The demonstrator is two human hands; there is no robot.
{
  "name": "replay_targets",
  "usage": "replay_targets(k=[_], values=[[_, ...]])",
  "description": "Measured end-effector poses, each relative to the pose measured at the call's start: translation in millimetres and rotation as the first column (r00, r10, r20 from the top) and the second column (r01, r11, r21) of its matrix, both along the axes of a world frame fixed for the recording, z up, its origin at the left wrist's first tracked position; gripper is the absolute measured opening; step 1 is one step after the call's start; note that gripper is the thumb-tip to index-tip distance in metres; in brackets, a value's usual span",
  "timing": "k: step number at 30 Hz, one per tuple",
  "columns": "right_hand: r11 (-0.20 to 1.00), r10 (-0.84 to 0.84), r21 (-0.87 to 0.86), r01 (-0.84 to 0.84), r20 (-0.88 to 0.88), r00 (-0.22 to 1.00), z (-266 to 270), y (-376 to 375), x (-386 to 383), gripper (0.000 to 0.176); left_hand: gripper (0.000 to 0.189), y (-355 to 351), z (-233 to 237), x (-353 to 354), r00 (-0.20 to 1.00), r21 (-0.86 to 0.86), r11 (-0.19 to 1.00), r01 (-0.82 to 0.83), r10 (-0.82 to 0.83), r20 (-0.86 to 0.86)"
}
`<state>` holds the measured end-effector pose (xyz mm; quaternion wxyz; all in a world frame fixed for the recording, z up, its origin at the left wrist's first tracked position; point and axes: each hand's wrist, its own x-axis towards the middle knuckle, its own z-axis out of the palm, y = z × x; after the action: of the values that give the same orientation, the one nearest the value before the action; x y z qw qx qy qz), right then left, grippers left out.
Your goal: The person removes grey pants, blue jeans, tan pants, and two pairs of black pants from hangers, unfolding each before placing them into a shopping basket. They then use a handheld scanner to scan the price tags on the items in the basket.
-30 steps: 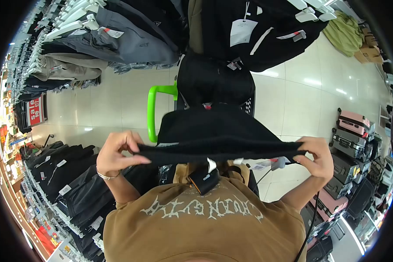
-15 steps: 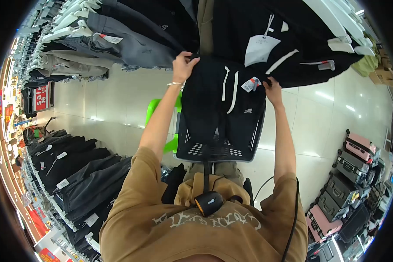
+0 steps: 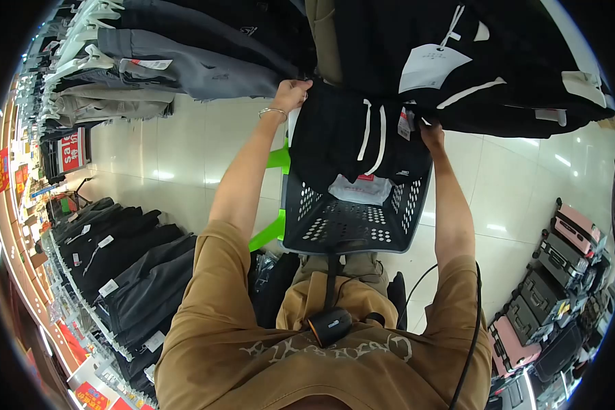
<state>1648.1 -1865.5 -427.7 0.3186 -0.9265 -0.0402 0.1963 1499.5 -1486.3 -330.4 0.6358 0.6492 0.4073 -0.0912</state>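
A black garment with two white drawstrings and a small price tag is stretched between my hands, over a dark grey basket with round holes. My left hand, a bracelet at its wrist, pinches the garment's upper left corner. At the upper right corner my right hand grips the same garment, its fingers partly hidden. A pale plastic packet with a red label shows inside the basket, below the garment. Right above hang black trousers with a large white tag.
Grey trousers hang from white hangers at upper left. A rack of dark clothes stands at lower left. Suitcases line the right side. A green cart frame adjoins the basket. A scanner-like device hangs at my chest.
The black garment's lower part has lifted and drawn away from me, uncovering the packet and more of the basket. Both hands keep their hold. The view has shifted slightly.
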Motion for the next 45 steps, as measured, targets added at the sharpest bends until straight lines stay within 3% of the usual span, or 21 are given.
replay_targets(k=[2, 3, 6, 7, 8, 13, 15, 17, 18, 20, 23, 25, 26, 29, 31, 33, 37, 39, 42, 44, 45], values=[[1.0, -0.03, -0.005, 0.03, -0.139, 0.99, -4.5, -3.4, 4.2, 0.048, 0.036, 1.3, 3.7, 0.8, 0.977, -0.063, 0.977, -0.206, 0.202, -0.063], [1.0, -0.029, -0.004, 0.029, -0.142, 0.99, -6.6, -4.4, 3.5, 0.048, 0.036, 2.4, 7.0, 0.8, 0.977, -0.062, 0.976, -0.207, 0.203, -0.066], [0.994, 0.034, 0.1, -0.034, 0.0, 0.999, -13.0, -6.5, 2.1, 0.043, 0.047, 0.2, 22.9, 2.1, 0.994, 0.052, 0.998, -0.03, 0.036, -0.106], [0.998, 0.039, 0.057, -0.037, -0.035, 0.999, -14.5, -4.6, 3.4, 0.042, 0.053, -7.9, 31.2, 0.6, 0.977, 0.328, 0.93, 0.168, -0.112, -0.182], [0.999, 0.042, 0.014, -0.041, -0.068, 0.997, -15.6, -3.7, 4.8, 0.042, 0.06, -16.1, 40.0, 1.3, 0.929, 0.555, 0.751, 0.358, -0.226, -0.294], [0.989, 0.069, 0.131, -0.066, -0.019, 0.997, -1.9, -8.7, -0.1, 0.038, 0.055, -28.0, 12.2, -6.0, 0.927, 0.694, 0.616, 0.373, -0.279, -0.251], [0.987, 0.087, 0.138, -0.086, -0.006, 0.996, 15.8, -11.6, -6.1, 0.036, 0.05, -36.7, 21.8, -11.5, 0.95, 0.807, 0.53, 0.26, -0.291, -0.115], [0.893, -0.072, 0.451, 0.014, 0.111, 0.991, 42.7, -22.3, -27.9, 0.033, 0.045, -43.1, 38.8, -18.8, 0.953, 0.75, 0.622, 0.226, -0.3, -0.038], [0.894, -0.073, 0.448, 0.012, 0.119, 0.99, 63.7, -25.4, -39.0, 0.033, 0.041, -46.6, 49.8, -22.2, 0.954, 0.681, 0.706, 0.195, -0.299, 0.037], [0.87, -0.219, 0.419, 0.26, -0.144, 0.965, 117.2, -31.1, -64.0, 0.036, 0.041, -54.4, 76.7, -34.5, 0.943, 0.646, 0.736, 0.201, -0.323, 0.075], [0.838, -0.203, 0.475, 0.269, -0.187, 0.961, 163.9, -56.5, -94.7, 0.037, 0.042, -64.1, 113.2, -57.4, 0.911, 0.594, 0.77, 0.232, -0.386, 0.144], [0.779, -0.219, 0.553, 0.295, -0.2, 0.955, 185.6, -74.3, -111.0, 0.037, 0.044, -80.4, 144.4, -68.6, 0.8, 0.591, 0.802, 0.079, -0.405, 0.443], [0.724, -0.232, 0.595, 0.35, -0.268, 0.935, 200.5, -82.4, -118.3, 0.038, 0.045, -80.9, 166.8, -75.7, 0.867, 0.47, 0.845, 0.254, -0.414, 0.277], [0.627, -0.2, 0.688, 0.366, -0.313, 0.929, 260.0, -99.2, -139.9, 0.034, 0.044, -91.1, 212.5, -92.2, 0.808, 0.451, 0.865, 0.218, -0.42, 0.414], [0.637, -0.211, 0.692, 0.34, -0.267, 0.94, 297.0, -111.3, -150.4, 0.034, 0.043, -94.4, 260.5, -101.9, 0.809, 0.46, 0.845, 0.273, -0.46, 0.366], [0.708, -0.245, 0.667, 0.234, -0.08, 0.966, 337.2, -115.3, -160.0, 0.027, 0.042, -96.5, 295.8, -109.9, 0.808, 0.465, 0.822, 0.327, -0.499, 0.314], [0.641, -0.279, 0.765, 0.068, 0.149, 0.949, 405.7, -122.3, -169.5, 0.023, 0.039, -93.8, 341.2, -113.7, 0.668, 0.309, 0.895, 0.322, -0.446, 0.595], [0.632, -0.27, 0.775, -0.009, 0.232, 0.935, 432.5, -128.5, -163.3, 0.027, 0.039, -86.8, 364.3, -106.8, 0.608, 0.412, 0.856, 0.313, -0.514, 0.605], [0.813, -0.247, 0.581, -0.034, 0.397, 0.884, 482.3, -121.9, -154.6, 0.031, 0.031, -80.9, 395.1, -93.6, 0.56, 0.516, 0.831, 0.21, -0.534, 0.633], [0.728, -0.214, 0.674, -0.125, 0.398, 0.892, 507.9, -108.2, -148.8, 0.032, 0.042, -71.5, 399.8, -77.2, 0.536, 0.516, 0.839, 0.171, -0.519, 0.666], [0.702, -0.223, 0.7, -0.13, 0.389, 0.894, 517.9, -103.3, -146.4, 0.033, 0.038, -66.9, 407.2, -73.5, 0.605, 0.569, 0.807, 0.159, -0.535, 0.59]])
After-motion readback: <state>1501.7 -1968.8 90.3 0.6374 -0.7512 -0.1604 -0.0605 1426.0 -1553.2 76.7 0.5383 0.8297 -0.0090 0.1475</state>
